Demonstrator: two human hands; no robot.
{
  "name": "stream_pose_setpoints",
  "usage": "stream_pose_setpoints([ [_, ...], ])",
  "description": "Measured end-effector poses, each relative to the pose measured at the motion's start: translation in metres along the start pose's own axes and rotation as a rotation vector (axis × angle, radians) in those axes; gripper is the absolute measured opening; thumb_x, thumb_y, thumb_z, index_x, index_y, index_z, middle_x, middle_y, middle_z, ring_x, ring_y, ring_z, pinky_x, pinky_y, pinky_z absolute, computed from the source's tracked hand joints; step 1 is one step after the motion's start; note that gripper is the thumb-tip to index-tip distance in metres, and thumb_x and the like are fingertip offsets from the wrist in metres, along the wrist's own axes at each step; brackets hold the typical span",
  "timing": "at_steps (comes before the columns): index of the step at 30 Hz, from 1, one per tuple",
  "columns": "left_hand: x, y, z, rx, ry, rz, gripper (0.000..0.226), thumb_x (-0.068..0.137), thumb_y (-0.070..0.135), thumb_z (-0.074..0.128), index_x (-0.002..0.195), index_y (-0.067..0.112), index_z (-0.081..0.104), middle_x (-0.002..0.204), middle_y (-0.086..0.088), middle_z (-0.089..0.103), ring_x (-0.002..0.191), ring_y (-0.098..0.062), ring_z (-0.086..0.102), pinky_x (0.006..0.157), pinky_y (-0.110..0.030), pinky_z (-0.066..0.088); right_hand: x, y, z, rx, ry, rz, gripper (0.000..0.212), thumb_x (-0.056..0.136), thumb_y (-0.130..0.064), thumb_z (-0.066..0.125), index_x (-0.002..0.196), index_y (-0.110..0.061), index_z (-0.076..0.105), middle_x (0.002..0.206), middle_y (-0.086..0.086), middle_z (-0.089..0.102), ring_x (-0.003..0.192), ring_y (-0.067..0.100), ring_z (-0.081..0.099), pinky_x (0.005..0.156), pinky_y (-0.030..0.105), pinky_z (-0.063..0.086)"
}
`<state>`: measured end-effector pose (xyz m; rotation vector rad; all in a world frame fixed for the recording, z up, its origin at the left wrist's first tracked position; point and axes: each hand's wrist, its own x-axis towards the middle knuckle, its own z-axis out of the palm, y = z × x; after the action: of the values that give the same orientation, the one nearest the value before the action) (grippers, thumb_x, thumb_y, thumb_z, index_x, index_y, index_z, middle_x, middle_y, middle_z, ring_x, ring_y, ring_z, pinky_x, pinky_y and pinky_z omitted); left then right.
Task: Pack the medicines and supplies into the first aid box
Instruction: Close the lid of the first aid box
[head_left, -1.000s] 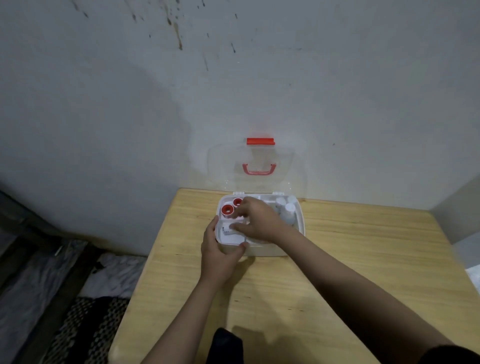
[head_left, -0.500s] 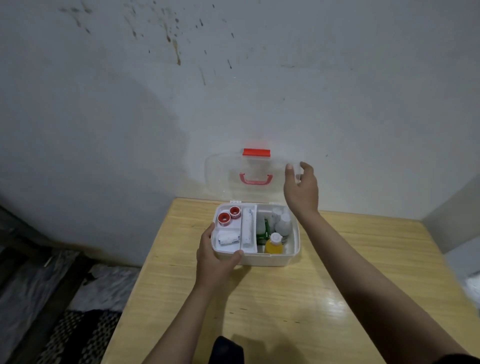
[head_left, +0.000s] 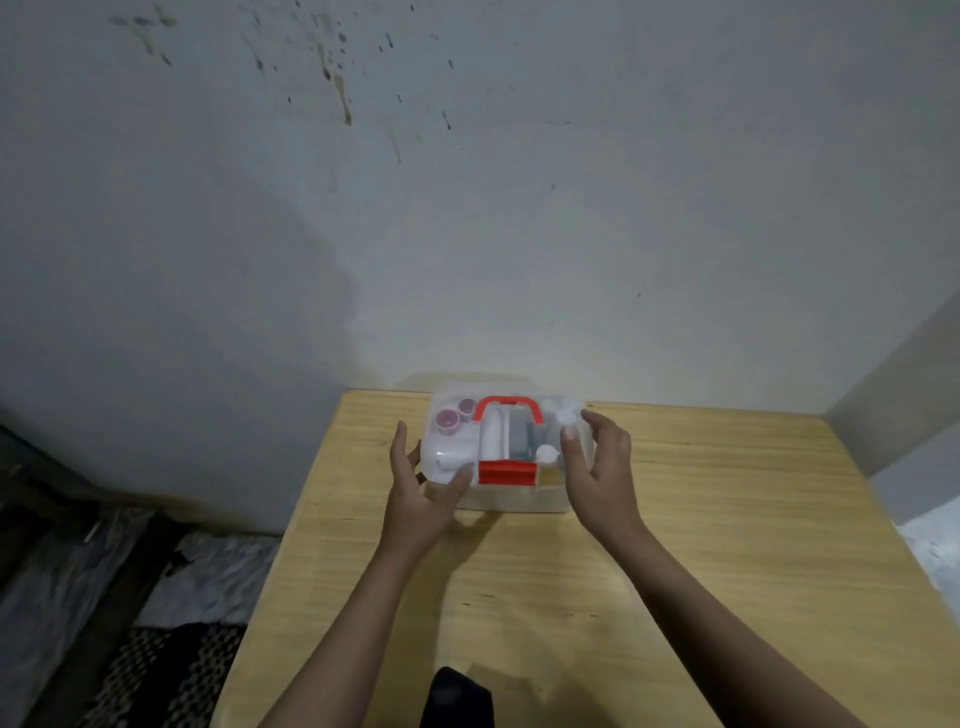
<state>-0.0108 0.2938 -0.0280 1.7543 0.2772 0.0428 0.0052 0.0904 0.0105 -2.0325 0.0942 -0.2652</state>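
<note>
Box: the first aid box (head_left: 511, 499) sits at the far edge of the wooden table (head_left: 727, 519), close to the wall (head_left: 467, 208).
Lid: the clear lid (head_left: 519, 400) lies down over the box, red handle (head_left: 508, 408) on top, red latch (head_left: 506, 472) at the front edge.
Contents: through the lid, red-rimmed tape rolls (head_left: 448, 420) at the left, white bottle caps (head_left: 565, 417) at the right.
Left hand: the left hand (head_left: 418, 493) cups the box's front-left corner, fingers spread, thumb on the lid.
Right hand: the right hand (head_left: 602, 467) is at the right end, fingers loosely apart, thumb tip on the lid; full contact cannot be told.
</note>
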Motion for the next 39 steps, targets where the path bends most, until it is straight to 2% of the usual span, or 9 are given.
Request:
stream_pose_setpoints([
  [2, 0.000, 0.005, 0.003, -0.060, 0.042, -0.045, 0.078, 0.087, 0.046, 0.056, 0.149, 0.033, 0.010, 0.146, -0.003, 0.039, 0.114, -0.009, 0.045, 0.075, -0.016, 0.042, -0.006, 0.006, 0.002, -0.033, -0.006, -0.014, 0.045, 0.093, -0.038, 0.049, 0.131, -0.015, 0.042, 0.133, 0.005, 0.038, 0.112, 0.004, 0.038, 0.099, 0.016, 0.036],
  [4, 0.005, 0.007, 0.006, -0.082, 0.083, -0.090, 0.066, 0.091, 0.048, 0.048, 0.147, 0.029, 0.020, 0.145, -0.004, 0.041, 0.114, -0.012, 0.046, 0.079, -0.021, 0.040, -0.007, 0.008, 0.003, -0.053, -0.005, -0.020, 0.047, 0.092, -0.037, 0.053, 0.131, -0.014, 0.043, 0.133, 0.005, 0.038, 0.112, 0.004, 0.038, 0.087, 0.003, 0.029],
  [7, 0.009, 0.009, 0.009, -0.043, 0.099, -0.122, 0.059, 0.090, 0.050, 0.049, 0.140, 0.024, 0.036, 0.138, 0.001, 0.047, 0.115, -0.017, 0.051, 0.085, -0.029, 0.043, -0.005, 0.007, 0.008, -0.012, 0.021, 0.046, 0.051, 0.089, -0.039, 0.057, 0.131, -0.014, 0.042, 0.135, 0.006, 0.036, 0.113, 0.009, 0.041, 0.085, 0.012, 0.034],
  [10, 0.011, 0.010, 0.009, -0.051, 0.093, -0.106, 0.048, 0.090, 0.046, 0.054, 0.131, 0.023, 0.046, 0.129, 0.001, 0.054, 0.098, -0.010, 0.056, 0.083, -0.031, 0.048, -0.004, 0.007, 0.014, -0.030, 0.034, 0.087, 0.060, 0.084, -0.045, 0.062, 0.131, -0.016, 0.038, 0.135, 0.004, 0.032, 0.113, 0.013, 0.042, 0.075, 0.008, 0.038],
  [14, 0.014, 0.010, 0.004, -0.032, 0.068, -0.101, 0.048, 0.090, 0.042, 0.056, 0.131, 0.020, 0.046, 0.125, 0.003, 0.054, 0.091, 0.002, 0.053, 0.069, -0.020, 0.045, -0.004, 0.009, 0.023, 0.005, -0.003, 0.144, 0.077, 0.074, -0.041, 0.074, 0.136, -0.023, 0.032, 0.140, 0.001, 0.024, 0.125, 0.025, 0.038, 0.096, 0.034, 0.048],
  [19, 0.013, 0.011, 0.006, -0.015, 0.064, -0.093, 0.050, 0.091, 0.042, 0.055, 0.134, 0.019, 0.044, 0.125, 0.002, 0.053, 0.088, 0.001, 0.055, 0.059, -0.014, 0.044, -0.012, 0.023, 0.018, -0.085, -0.150, 0.059, 0.100, 0.062, -0.047, 0.082, 0.141, -0.038, 0.022, 0.154, -0.001, 0.001, 0.140, 0.030, 0.015, 0.112, 0.054, 0.029],
  [28, 0.011, 0.011, 0.005, -0.008, 0.057, -0.061, 0.044, 0.091, 0.041, 0.054, 0.130, 0.021, 0.046, 0.117, 0.004, 0.056, 0.091, 0.000, 0.056, 0.069, -0.022, 0.049, -0.019, 0.037, 0.027, -0.360, -0.017, -0.150, 0.078, 0.070, -0.056, 0.071, 0.137, -0.041, 0.034, 0.153, 0.014, 0.015, 0.140, 0.034, 0.018, 0.104, 0.061, 0.035],
  [34, 0.022, 0.011, 0.005, 0.063, 0.019, -0.051, 0.047, 0.091, 0.045, 0.052, 0.132, 0.023, 0.044, 0.115, 0.006, 0.055, 0.099, -0.012, 0.058, 0.075, -0.027, 0.051, -0.013, 0.045, 0.032, -0.444, 0.003, -0.150, 0.077, 0.073, -0.065, 0.060, 0.140, -0.040, 0.032, 0.153, 0.015, 0.017, 0.139, 0.035, 0.021, 0.102, 0.057, 0.041],
  [39, 0.044, 0.023, 0.016, 0.112, -0.009, 0.000, 0.033, 0.094, 0.042, 0.048, 0.122, 0.026, 0.050, 0.115, 0.005, 0.060, 0.105, -0.016, 0.059, 0.081, -0.029, 0.050, 0.011, 0.043, 0.033, -0.458, 0.021, -0.104, 0.076, 0.071, -0.062, 0.065, 0.138, -0.040, 0.034, 0.154, 0.016, 0.019, 0.141, 0.035, 0.020, 0.109, 0.058, 0.032],
])
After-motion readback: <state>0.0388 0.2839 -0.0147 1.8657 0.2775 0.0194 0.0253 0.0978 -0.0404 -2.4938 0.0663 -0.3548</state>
